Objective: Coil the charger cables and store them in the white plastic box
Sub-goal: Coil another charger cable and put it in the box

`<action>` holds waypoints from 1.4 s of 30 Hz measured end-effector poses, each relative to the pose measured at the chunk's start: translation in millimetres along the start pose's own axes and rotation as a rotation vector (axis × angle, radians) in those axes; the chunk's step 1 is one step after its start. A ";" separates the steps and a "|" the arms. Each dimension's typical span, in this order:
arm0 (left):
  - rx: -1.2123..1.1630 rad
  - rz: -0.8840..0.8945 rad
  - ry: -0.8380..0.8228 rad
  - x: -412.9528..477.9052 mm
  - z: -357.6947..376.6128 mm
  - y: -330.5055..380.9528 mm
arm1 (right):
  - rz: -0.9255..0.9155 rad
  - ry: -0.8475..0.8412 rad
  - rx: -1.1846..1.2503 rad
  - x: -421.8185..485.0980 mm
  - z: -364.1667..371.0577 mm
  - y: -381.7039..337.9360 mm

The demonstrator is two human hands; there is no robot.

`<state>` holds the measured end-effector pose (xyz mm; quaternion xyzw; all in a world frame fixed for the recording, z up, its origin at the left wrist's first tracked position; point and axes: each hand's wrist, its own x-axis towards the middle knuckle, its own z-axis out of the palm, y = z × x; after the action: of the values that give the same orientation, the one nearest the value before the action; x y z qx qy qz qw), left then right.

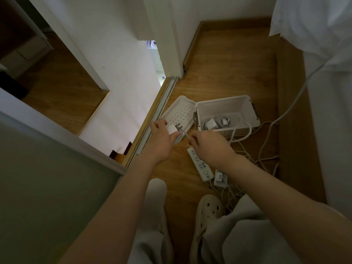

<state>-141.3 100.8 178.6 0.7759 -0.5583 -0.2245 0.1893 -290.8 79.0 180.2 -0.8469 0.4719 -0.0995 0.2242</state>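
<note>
The left hand (162,138) grips a white charger (172,129) with its cable (185,133) looped under the fingers, while the right hand (209,145) pinches the cable's loose end. Just beyond, the open white box (224,109) stands on the floor holding coiled chargers (212,123), with its lid (179,111) on its left.

Both arms extended forward. Left hand (162,136) grips charger (172,129). Right hand (208,144), just right of it, fingers curled, pinches cable (185,134).
</note>
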 end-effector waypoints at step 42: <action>-1.667 -0.431 -0.275 2.7 -30.9 15.0 | -0.159 -0.193 0.610 -3.4 3.4 13.0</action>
<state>-135.0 95.0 212.0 0.4393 -0.0710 -0.6825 0.5798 -301.1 76.9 171.2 -0.7804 0.3294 -0.1728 0.5026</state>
